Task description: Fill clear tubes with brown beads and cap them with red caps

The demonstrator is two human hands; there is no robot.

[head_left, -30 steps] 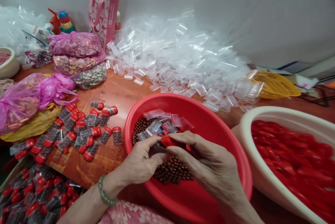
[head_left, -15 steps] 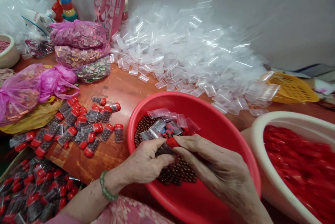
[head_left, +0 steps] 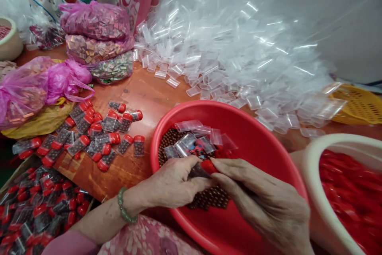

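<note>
Over the red basin (head_left: 262,143) my left hand (head_left: 171,185) and my right hand (head_left: 262,203) meet on one small clear tube with a red cap (head_left: 203,169). The left fingers pinch its clear body, the right fingertips press the red cap. Brown beads (head_left: 209,199) lie in the basin under my hands, with a few empty clear tubes (head_left: 193,131) on top of them. A green bead bracelet sits on my left wrist.
Filled red-capped tubes (head_left: 98,135) lie scattered on the wooden table to the left, more in a box (head_left: 32,211) at the lower left. A big heap of clear empty tubes (head_left: 232,60) is behind; pink bags (head_left: 95,20), a cream basin of red caps (head_left: 352,191), a yellow basket (head_left: 358,104).
Both hands stay on the same tube, with the cap still under the right fingertips. The view has tilted down and shifted, so everything sits higher and further right in the frame.
</note>
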